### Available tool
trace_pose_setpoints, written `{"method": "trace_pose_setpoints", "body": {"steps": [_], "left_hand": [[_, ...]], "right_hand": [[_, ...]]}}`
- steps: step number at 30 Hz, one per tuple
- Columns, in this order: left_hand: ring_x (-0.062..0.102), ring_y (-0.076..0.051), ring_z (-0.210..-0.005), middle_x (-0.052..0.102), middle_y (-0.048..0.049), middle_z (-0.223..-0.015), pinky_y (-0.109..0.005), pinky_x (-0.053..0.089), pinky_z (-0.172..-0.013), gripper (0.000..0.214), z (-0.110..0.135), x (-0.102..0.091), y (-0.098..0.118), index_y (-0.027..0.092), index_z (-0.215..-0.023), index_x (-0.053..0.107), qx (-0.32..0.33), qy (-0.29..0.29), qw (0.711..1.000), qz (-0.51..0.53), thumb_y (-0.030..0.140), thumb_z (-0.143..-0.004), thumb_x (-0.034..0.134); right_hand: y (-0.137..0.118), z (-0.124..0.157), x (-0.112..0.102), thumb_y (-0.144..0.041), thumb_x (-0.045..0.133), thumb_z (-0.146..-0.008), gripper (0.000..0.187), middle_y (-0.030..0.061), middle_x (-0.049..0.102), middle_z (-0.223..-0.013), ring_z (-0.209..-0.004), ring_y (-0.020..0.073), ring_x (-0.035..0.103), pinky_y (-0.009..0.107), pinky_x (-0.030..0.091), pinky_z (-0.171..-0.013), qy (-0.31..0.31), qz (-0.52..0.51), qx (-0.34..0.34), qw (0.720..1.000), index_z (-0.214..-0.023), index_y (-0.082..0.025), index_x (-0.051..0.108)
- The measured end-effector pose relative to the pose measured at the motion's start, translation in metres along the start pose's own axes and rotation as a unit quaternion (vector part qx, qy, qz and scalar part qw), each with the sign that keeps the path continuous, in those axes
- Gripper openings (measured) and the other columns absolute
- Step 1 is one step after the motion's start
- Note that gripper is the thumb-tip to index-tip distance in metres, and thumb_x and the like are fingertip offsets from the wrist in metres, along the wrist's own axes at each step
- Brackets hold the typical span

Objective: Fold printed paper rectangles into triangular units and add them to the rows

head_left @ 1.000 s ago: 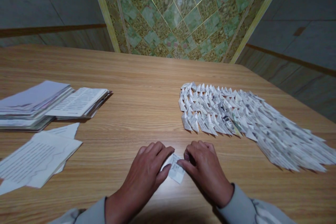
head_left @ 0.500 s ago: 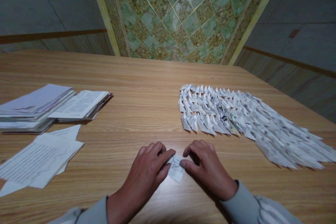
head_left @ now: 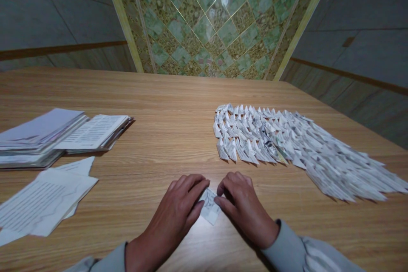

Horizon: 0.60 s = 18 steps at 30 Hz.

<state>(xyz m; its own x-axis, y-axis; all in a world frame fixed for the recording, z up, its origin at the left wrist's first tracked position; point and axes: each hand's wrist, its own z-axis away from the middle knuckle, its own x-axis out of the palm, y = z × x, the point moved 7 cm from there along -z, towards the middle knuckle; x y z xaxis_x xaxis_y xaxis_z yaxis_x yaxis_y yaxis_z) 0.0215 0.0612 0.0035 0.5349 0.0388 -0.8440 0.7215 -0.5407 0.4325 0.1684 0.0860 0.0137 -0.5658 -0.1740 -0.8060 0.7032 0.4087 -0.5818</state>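
Note:
A small folded piece of printed paper (head_left: 210,212) lies on the table in front of me, squarish and turned corner-first towards me. My left hand (head_left: 178,204) is closed at its left edge, with thumb and forefinger on the paper. On the opposite edge, my right hand (head_left: 245,205) pinches the paper between a curled forefinger and thumb. The fingers cover part of the paper's sides. Beyond my right hand stand rows of small folded paper boats (head_left: 237,148), made of similar printed paper.
At the left, printed sheets (head_left: 63,191) lie loosely overlapped on the wooden table (head_left: 159,136). Behind them are a stack of papers (head_left: 41,127) and a smaller printed pile (head_left: 95,129). A green tiled wall panel (head_left: 207,29) rises past the table's far edge.
My view has shifted slightly, so the table's contents sit a little further left. Both hands stay at the folded paper, with the left fingers slightly straighter.

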Motion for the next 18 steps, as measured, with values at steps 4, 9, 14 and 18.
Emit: {"method": "trace_pose_setpoints", "body": {"steps": [4,9,14,18], "left_hand": [[0.058,-0.027,-0.111,0.064,-0.011,-0.124,-0.043,0.047,-0.094,0.038,0.0015,-0.0012,-0.0012,0.02,-0.129,0.055,0.005,0.017,1.0,-0.005,0.014,-0.092,0.056],[0.061,-0.027,-0.108,0.066,-0.0107,-0.122,-0.043,0.05,-0.091,0.037,0.0001,-0.0031,0.0004,0.022,-0.128,0.056,0.013,0.028,0.999,-0.009,0.015,-0.092,0.057],[0.062,-0.027,-0.106,0.067,-0.0113,-0.121,-0.042,0.051,-0.09,0.037,0.0007,-0.0054,0.0022,0.02,-0.127,0.058,0.02,0.041,0.999,-0.009,0.017,-0.091,0.059],[0.062,-0.027,-0.107,0.068,-0.0111,-0.12,-0.042,0.049,-0.092,0.037,0.0004,-0.009,0.0018,0.021,-0.127,0.058,0.009,0.047,0.999,0.02,0.019,-0.09,0.062]], "right_hand": [[-0.0017,-0.0009,0.0004,-0.013,0.07,-0.087,0.017,-0.0005,0.06,-0.088,-0.091,0.0199,0.052,0.034,0.033,-0.08,-0.004,-0.004,-0.001,1.0,-0.08,-0.02,0.057],[-0.005,0.0039,0.0022,-0.016,0.075,-0.083,0.02,0.0004,0.059,-0.093,-0.094,0.0218,0.051,0.036,0.034,-0.084,0.022,-0.014,-0.003,1.0,-0.091,-0.021,0.057],[-0.0043,0.0038,0.0075,-0.008,0.073,-0.08,0.024,-0.0011,0.059,-0.091,-0.092,0.0206,0.052,0.034,0.035,-0.081,0.022,-0.04,-0.001,0.999,-0.086,-0.021,0.054],[-0.004,0.0005,0.0079,-0.007,0.07,-0.083,0.021,-0.0026,0.06,-0.084,-0.086,0.0181,0.053,0.031,0.036,-0.079,0.014,-0.089,0.001,0.996,-0.081,-0.021,0.055]]}}
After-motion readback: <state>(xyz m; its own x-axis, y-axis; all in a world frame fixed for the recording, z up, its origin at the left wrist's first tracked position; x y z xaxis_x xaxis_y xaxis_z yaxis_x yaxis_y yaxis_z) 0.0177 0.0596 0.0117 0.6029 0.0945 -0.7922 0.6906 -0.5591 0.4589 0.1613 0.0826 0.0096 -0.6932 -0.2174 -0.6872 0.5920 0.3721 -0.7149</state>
